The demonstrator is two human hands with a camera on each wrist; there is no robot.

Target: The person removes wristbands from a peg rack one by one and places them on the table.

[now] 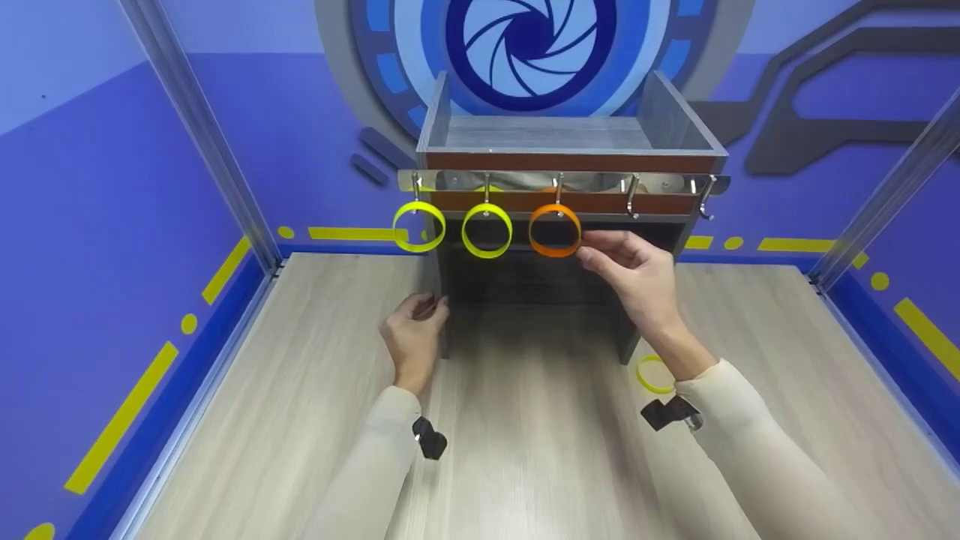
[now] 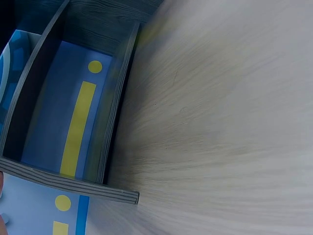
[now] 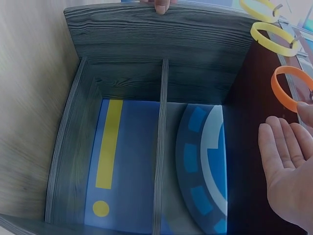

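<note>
A grey wooden shelf [image 1: 570, 161] with a metal hook rail stands on the table. Two yellow rings [image 1: 411, 246] [image 1: 486, 253] and an orange ring [image 1: 553, 251] hang on its three left hooks. My right hand [image 1: 592, 251] is at the orange ring's right edge, thumb and forefinger tips touching it. In the right wrist view its other fingers [image 3: 286, 156] lie straight beside the orange ring [image 3: 274, 84]. My left hand [image 1: 424, 307] grips the shelf's left side panel, one fingertip [image 3: 161, 6] showing over the panel's edge. In the left wrist view only the shelf's panel [image 2: 117, 103] and the table show.
Two hooks [image 1: 632, 199] [image 1: 705, 202] on the right of the rail are bare. Another yellow ring [image 1: 646, 379] lies flat on the table [image 1: 525, 450] by the shelf's right leg, partly hidden by my right wrist. Blue walls and metal posts enclose the table.
</note>
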